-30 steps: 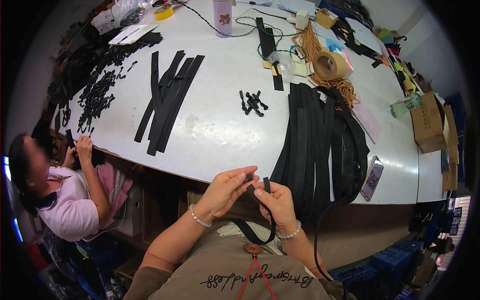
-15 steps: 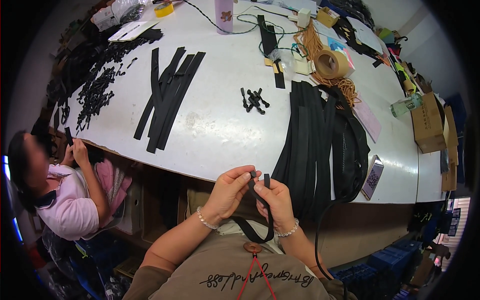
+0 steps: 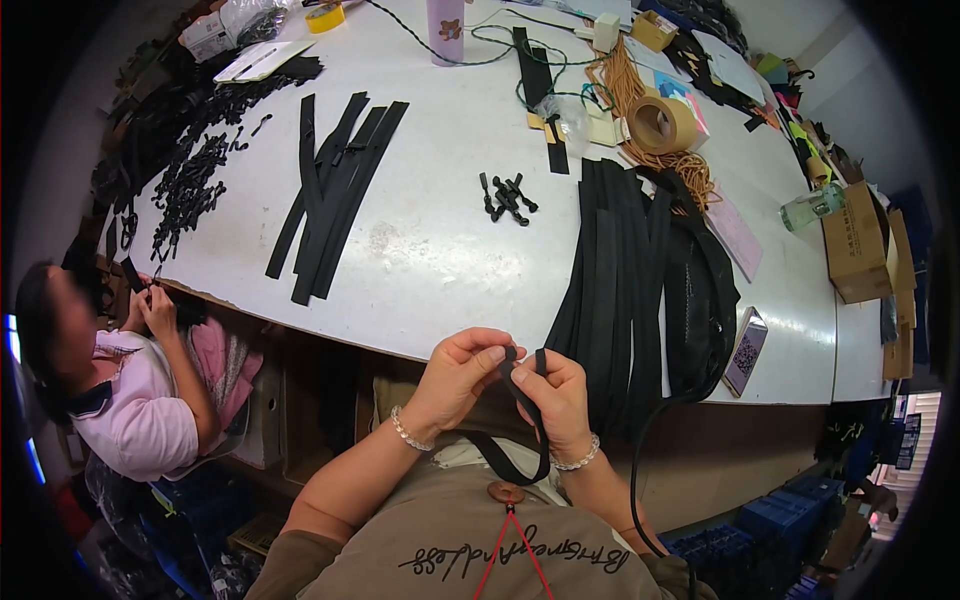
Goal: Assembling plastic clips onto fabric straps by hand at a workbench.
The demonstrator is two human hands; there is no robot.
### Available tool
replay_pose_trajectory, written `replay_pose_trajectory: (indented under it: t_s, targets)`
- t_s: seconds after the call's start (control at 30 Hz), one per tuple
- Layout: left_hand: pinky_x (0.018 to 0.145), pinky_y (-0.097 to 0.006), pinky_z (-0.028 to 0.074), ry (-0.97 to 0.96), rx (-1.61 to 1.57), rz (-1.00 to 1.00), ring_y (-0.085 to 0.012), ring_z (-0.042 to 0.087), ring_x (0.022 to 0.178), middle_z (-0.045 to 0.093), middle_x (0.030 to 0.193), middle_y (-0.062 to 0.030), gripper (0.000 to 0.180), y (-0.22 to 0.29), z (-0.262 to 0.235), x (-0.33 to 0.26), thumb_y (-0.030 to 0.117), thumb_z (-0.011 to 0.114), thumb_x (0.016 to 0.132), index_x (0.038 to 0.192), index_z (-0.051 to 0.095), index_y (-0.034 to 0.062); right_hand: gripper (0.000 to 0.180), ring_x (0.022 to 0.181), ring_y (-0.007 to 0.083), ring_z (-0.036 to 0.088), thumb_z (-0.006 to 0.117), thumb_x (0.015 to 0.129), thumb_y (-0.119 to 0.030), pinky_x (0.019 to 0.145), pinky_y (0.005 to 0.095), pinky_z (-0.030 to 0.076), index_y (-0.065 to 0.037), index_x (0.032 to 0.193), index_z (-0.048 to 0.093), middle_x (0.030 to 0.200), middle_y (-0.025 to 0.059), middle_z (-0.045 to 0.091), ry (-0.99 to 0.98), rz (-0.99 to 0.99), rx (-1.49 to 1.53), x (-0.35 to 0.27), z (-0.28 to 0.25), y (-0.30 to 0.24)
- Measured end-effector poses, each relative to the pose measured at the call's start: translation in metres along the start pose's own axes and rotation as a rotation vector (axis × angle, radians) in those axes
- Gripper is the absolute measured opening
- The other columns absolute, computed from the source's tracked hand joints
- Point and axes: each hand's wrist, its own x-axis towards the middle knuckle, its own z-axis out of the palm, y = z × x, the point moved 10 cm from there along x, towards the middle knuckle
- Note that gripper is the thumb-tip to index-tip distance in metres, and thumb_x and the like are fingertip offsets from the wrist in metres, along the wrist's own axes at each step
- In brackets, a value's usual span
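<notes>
At the near edge of the table, my left hand (image 3: 462, 372) and my right hand (image 3: 560, 402) are close together over my lap. Both pinch a narrow black strap (image 3: 497, 460), which hangs in a loop between my wrists. In my left fingertips is a dark end; whether it is the strap itself or a small fitting on it, I cannot tell. My right thumb and fingers grip the strap where one end sticks up. Farther off lies a small heap of black zipper-pull-like pieces (image 3: 510, 200). Beside my right hand, a bundle of long black straps (image 3: 605, 290) drapes over the edge.
More black strips (image 3: 345, 200) lie left of centre, with many small black pieces (image 3: 190, 190) beyond. A black bag (image 3: 695, 310), a phone (image 3: 745, 350), a tape roll (image 3: 662, 125) and a cardboard box (image 3: 855, 245) stand rightward. A co-worker (image 3: 140, 400) sits at left, handling a black piece.
My hands keep their hold on the strap, with only a slight shift of the fingers at its ends. The co-worker's hands have moved a little.
</notes>
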Motion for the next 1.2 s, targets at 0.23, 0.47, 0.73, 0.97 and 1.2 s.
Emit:
replay_pose_trajectory:
  t_s: [0.23, 0.47, 0.73, 0.97, 1.2]
  targets:
    - [0.079, -0.026, 0.051, -0.01, -0.03, 0.009, -0.0163, 0.061, 0.095, 0.063, 0.095, -0.0077, 0.013, -0.003, 0.002, 0.002, 0.005, 0.056, 0.087, 0.1, 0.058, 0.0037, 0.003, 0.064, 0.0013, 0.05, 0.061, 0.08, 0.001, 0.056, 0.0161, 0.039, 0.001, 0.078, 0.059, 0.072, -0.0018, 0.059, 0.043, -0.133, -0.107, -0.003, 0.001, -0.01]
    - [0.081, -0.026, 0.05, -0.009, -0.123, 0.035, -0.0155, 0.061, 0.092, 0.062, 0.095, -0.0065, 0.013, -0.007, 0.007, 0.004, 0.004, 0.056, 0.087, 0.1, 0.057, 0.0031, 0.008, 0.057, 0.0005, 0.048, 0.059, 0.081, -0.001, 0.05, 0.0155, 0.036, -0.001, 0.073, 0.058, 0.066, -0.0031, 0.056, 0.109, -0.219, -0.126, -0.005, 0.001, -0.019]
    - [0.078, -0.027, 0.05, 0.011, -0.067, 0.125, -0.015, 0.06, 0.085, 0.062, 0.093, -0.0092, 0.012, -0.004, 0.008, 0.005, 0.004, 0.057, 0.086, 0.099, 0.055, 0.0031, 0.011, 0.048, 0.002, 0.046, 0.057, 0.082, -0.003, 0.043, 0.0167, 0.035, -0.001, 0.072, 0.056, 0.061, -0.0015, 0.054, 0.128, -0.24, -0.145, -0.003, -0.001, -0.024]
    - [0.079, -0.022, 0.048, 0.033, 0.137, 0.355, -0.0115, 0.059, 0.089, 0.062, 0.096, -0.0085, 0.02, 0.021, 0.008, -0.002, -0.004, 0.058, 0.083, 0.103, 0.055, 0.0005, 0.016, 0.036, 0.006, 0.04, 0.054, 0.084, -0.006, 0.033, 0.019, 0.029, -0.002, 0.068, 0.051, 0.052, 0.0017, 0.049, 0.043, -0.173, -0.099, 0.001, 0.003, -0.019]
    - [0.076, -0.021, 0.049, 0.034, 0.339, 0.501, -0.0115, 0.06, 0.089, 0.061, 0.097, -0.008, 0.023, 0.04, 0.016, -0.011, -0.004, 0.06, 0.082, 0.104, 0.053, 0.0004, 0.008, 0.053, 0.0014, 0.044, 0.058, 0.081, -0.003, 0.047, 0.0172, 0.034, 0.0, 0.073, 0.057, 0.063, -0.0031, 0.054, 0.011, -0.049, -0.008, -0.001, 0.002, -0.009]
